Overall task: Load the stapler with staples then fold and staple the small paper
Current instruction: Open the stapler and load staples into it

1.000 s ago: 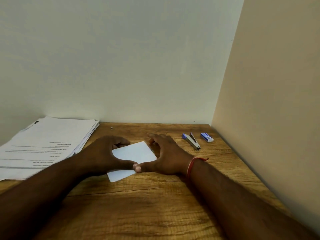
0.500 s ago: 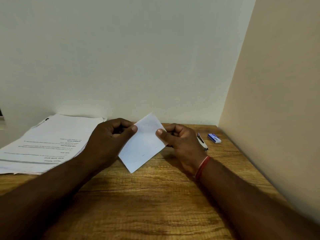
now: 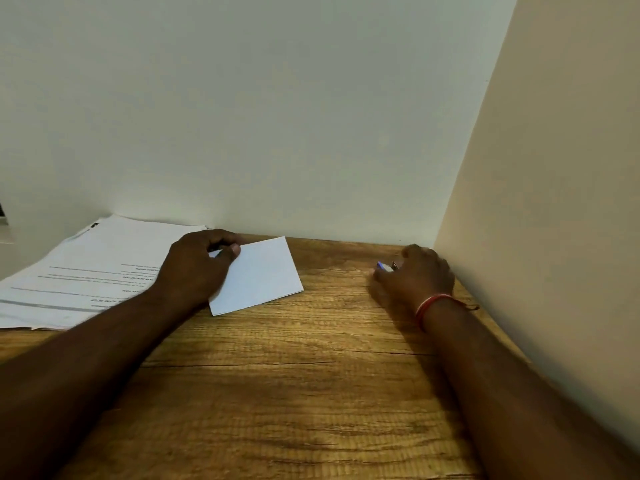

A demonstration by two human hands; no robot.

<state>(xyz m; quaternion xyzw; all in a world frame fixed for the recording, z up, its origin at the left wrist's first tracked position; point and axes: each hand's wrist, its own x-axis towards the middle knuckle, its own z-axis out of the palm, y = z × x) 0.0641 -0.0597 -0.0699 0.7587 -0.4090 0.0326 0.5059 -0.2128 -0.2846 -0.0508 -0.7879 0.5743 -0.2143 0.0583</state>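
The small white paper [image 3: 263, 277] is folded and held just above the wooden desk [image 3: 294, 375], left of centre. My left hand [image 3: 195, 268] pinches its left edge between thumb and fingers. My right hand [image 3: 414, 275] is at the back right corner, fingers curled down over the stapler [image 3: 386, 266]. Only the stapler's blue end and a bit of metal show past the fingers. The staple box is hidden behind my right hand.
A stack of printed sheets [image 3: 86, 271] lies at the back left, partly under my left forearm. A beige side panel [image 3: 554, 237] walls the right edge, close to my right hand. A pale wall stands behind the desk.
My right hand let go of the paper and moved right onto the stapler. My left hand alone now holds the folded paper, lowered toward the desk.
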